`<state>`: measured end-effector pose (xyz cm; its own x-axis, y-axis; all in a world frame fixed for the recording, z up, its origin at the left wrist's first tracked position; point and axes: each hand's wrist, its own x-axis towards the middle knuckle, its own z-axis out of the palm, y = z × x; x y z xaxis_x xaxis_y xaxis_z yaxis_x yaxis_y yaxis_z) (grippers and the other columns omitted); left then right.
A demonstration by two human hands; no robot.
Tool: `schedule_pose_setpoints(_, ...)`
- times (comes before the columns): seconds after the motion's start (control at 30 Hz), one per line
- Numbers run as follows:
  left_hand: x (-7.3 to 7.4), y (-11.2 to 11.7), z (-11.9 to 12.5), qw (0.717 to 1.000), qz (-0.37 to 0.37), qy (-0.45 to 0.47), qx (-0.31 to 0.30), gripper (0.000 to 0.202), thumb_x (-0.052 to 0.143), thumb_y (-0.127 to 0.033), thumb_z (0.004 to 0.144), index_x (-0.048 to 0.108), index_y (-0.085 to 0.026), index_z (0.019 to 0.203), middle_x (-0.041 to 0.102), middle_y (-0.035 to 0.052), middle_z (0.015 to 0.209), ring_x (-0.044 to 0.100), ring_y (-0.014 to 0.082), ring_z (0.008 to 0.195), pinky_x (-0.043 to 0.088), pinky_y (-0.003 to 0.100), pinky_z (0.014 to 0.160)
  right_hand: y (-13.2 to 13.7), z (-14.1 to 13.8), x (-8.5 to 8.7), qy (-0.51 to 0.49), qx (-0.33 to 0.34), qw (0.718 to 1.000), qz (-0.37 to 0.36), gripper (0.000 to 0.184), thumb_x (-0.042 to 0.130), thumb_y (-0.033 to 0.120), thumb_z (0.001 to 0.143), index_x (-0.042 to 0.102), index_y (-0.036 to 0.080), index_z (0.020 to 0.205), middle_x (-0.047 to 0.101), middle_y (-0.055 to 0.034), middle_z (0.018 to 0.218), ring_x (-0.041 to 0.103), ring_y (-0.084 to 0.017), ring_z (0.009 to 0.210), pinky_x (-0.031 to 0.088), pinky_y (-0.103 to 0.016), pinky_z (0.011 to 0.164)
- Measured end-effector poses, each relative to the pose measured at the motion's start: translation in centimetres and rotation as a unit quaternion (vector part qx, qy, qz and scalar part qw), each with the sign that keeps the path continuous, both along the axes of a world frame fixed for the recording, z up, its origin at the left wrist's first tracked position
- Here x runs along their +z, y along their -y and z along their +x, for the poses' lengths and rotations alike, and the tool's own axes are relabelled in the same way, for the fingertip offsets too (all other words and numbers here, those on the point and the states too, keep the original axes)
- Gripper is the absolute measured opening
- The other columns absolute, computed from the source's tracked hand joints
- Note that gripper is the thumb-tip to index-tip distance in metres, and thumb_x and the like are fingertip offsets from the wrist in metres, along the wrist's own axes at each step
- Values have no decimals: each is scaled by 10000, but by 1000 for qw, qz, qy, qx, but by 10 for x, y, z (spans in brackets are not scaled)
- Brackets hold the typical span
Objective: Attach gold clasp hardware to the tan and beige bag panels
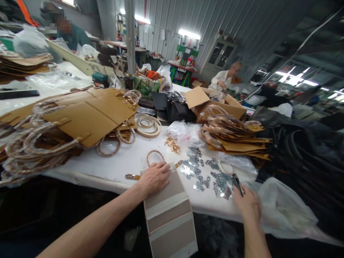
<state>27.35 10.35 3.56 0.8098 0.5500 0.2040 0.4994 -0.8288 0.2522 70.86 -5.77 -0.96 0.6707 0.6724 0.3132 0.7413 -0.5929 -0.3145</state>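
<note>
My left hand (pixel 155 177) lies flat, fingers spread, on the top end of a taupe and white striped panel (pixel 169 215) that hangs over the front edge of the white table (pixel 113 165). A wrapped round handle (pixel 154 156) and gold fittings (pixel 132 176) stick out from under that hand. My right hand (pixel 248 204) is closed around a small dark tool (pixel 238 184) at the table's front right. Its tip points toward a scatter of several small silver metal plates (pixel 206 173). A thin white ring (pixel 227 167) lies just beyond the tool.
Tan bag panels with wrapped handles are piled at left (pixel 80 114) and at right (pixel 236 134). Gold clasps (pixel 172 145), coiled cream strap (pixel 149 125), a clear bag (pixel 182 130) and an open carton (pixel 215 104) sit mid-table. Black material (pixel 301 150) fills the right. Two people work at the back.
</note>
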Motion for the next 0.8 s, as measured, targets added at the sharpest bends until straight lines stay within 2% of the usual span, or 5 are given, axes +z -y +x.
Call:
schedule_pose_setpoints(0.17,-5,4,-3,999,-2,36,3,295,582,-345,998,600,-256,1279,613,81,1361,544,277,1271,426,454,1052,11,24,-18,-29,-21,999,-20,507,530,479,808,747,150,1126,724,-182,901,654,-403,867,508,-525,791)
schedule_pose_setpoints(0.37,-7,7,-3,999,0,36,13,303,571,-334,993,590,-237,1280,629,79,1354,556,282,1249,445,462,1007,-1,21,4,-202,-105,971,76,193,666,403,663,720,255,774,657,-101,697,607,-326,672,492,-484,649)
schedule_pose_setpoints(0.5,-8,6,-1,999,-4,37,9,273,551,-310,987,600,-241,1247,639,71,1336,555,277,1237,443,461,987,-25,-54,37,-452,-5,830,326,449,830,501,596,682,221,914,604,-10,744,557,-171,581,450,-299,497)
schedule_pose_setpoints(0.63,-8,5,1,999,-14,38,18,270,531,-304,993,607,-258,1249,647,76,1314,550,281,1230,440,462,995,-72,-159,71,-643,131,657,372,326,784,471,814,633,214,945,400,91,682,277,-43,443,239,-162,372)
schedule_pose_setpoints(0.8,-6,4,0,998,-23,57,15,289,546,-304,980,616,-283,1259,648,83,1291,555,286,1200,455,453,983,-131,-239,74,-662,175,615,392,430,707,493,885,416,226,716,281,113,591,203,-60,424,203,-180,374)
